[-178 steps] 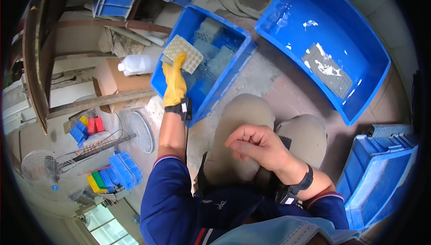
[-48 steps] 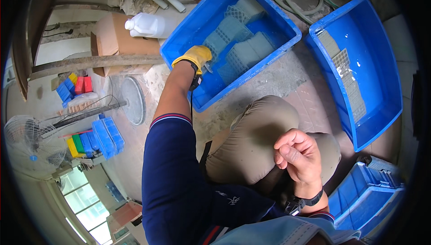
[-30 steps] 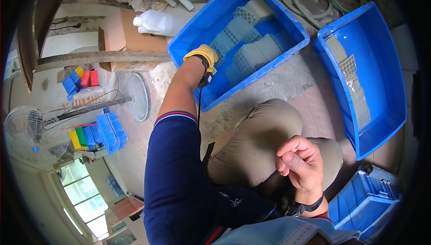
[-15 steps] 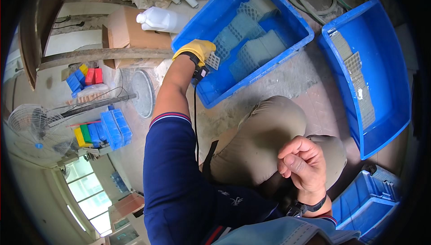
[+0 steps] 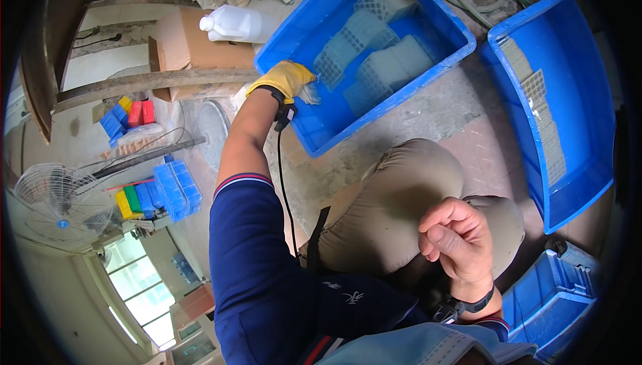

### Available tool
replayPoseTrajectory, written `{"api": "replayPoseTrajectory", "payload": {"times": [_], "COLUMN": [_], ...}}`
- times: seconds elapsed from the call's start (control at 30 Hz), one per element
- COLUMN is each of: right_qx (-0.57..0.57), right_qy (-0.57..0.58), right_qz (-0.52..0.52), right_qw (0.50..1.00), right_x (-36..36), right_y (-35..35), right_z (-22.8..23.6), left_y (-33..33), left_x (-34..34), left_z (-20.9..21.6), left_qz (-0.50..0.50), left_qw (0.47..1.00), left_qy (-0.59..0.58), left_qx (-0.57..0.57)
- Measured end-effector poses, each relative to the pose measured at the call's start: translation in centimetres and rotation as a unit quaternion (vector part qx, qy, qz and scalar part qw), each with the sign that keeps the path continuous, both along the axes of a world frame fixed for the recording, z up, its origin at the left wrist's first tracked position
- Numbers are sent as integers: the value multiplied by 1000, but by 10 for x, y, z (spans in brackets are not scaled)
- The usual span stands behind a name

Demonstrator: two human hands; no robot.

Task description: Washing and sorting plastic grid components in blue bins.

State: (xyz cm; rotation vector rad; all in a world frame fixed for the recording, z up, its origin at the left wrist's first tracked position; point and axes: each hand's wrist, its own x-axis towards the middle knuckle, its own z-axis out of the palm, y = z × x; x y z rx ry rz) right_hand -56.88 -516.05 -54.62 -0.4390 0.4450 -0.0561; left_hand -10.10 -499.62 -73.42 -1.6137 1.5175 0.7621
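My left hand (image 5: 284, 78), in a yellow glove, reaches into the near left end of a large blue tub (image 5: 374, 126). Its fingers are closed on a thin, pale perforated plate (image 5: 310, 93), blurred at the water's surface. Beyond it, stacks of similar perforated plates (image 5: 394, 64) stand in the shallow water inside the tub. My bare right hand (image 5: 458, 238) hangs over my knee, fingers loosely curled and a little apart, with nothing seen in it.
A second blue tub (image 5: 575, 117) on the right holds a row of plates (image 5: 545, 121). Nearer lie stacked blue bins (image 5: 548, 298). Left are a white jug (image 5: 244, 26), a cardboard box (image 5: 200, 47) and a fan (image 5: 60, 198). A black cable (image 5: 284, 184) hangs from my left wrist.
My left hand has drawn slightly left and down with the plate, which now blurs against the water. My right hand keeps its loose curl. The whole view has shifted a little.
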Motion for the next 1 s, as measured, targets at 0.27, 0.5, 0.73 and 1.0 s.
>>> {"api": "replayPoseTrajectory", "payload": {"times": [0.27,0.5,0.73,1.0], "right_qx": [7,-4,3,2], "right_qy": [5,8,-3,-18], "right_qz": [-4,-2,-4,-3], "right_qw": [1000,1000,1000,1000], "right_x": [3,3,2,-1], "right_y": [0,0,-1,-4], "right_z": [-1,-4,2,1], "left_y": [-9,-14,-20,-26], "left_x": [0,-20,-24,-68], "left_z": [5,-14,-33,-11], "left_qz": [270,280,262,187], "left_qw": [962,927,941,973], "left_qy": [2,-233,-212,-120], "left_qx": [-36,-86,30,68]}}
